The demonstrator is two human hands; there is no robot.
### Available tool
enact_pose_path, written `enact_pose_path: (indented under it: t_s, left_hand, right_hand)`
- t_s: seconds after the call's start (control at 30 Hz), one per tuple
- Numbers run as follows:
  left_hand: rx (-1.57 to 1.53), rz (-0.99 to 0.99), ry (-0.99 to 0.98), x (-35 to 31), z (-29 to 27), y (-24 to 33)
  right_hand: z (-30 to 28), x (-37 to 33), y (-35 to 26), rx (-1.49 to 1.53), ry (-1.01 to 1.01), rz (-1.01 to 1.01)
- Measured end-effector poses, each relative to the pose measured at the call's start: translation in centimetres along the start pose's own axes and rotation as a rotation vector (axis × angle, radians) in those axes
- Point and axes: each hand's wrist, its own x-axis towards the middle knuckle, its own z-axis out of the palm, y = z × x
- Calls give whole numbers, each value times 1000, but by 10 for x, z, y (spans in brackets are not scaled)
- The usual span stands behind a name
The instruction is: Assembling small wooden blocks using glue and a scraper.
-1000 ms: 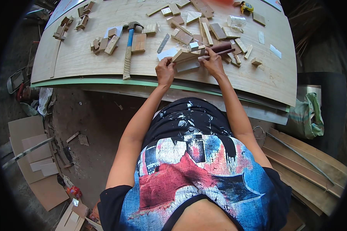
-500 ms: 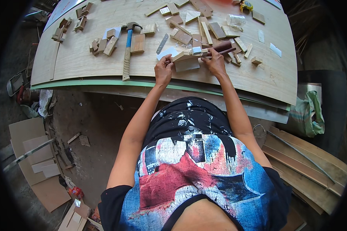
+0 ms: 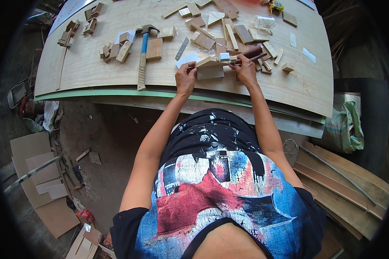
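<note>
Head view: the left hand (image 3: 185,80) pinches the left end of the pale wooden strip (image 3: 208,63), near the front of the plywood worktop (image 3: 99,75). Right hand (image 3: 246,71): at the opposite end, grip unclear. Keep both ends steady.

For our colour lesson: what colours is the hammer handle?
The hammer handle is blue above and tan below, best seen in the head view.

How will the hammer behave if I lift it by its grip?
The hammer will probably feel head-heavy, since its metal head sits at the far end. Its straight, solid-looking handle should stay stiff. Rolling seems unlikely, with the claw jutting sideways.
</note>
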Motion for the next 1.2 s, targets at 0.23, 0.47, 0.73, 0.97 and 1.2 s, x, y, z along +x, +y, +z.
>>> enact_pose_path:
  t_s: [0.23, 0.47, 0.73, 0.97, 1.2]
  left_hand:
    - [48, 20, -60, -3, 4, 14]
    - [58, 10, -122, -1, 3, 13]
    - [84, 38, -113, 3, 4, 11]
    - [112, 40, -98, 0, 3, 13]
    - [202, 171, -41, 6, -2, 30]
  right_hand:
    - [-5, 0, 7, -30, 20, 17]
    - [-5, 1, 13, 21, 1, 1]
    - [-4, 2, 16, 18, -1, -22]
    - [-6, -3, 8, 21, -1, 3]
    - [-3, 4, -2, 70, 0, 32]
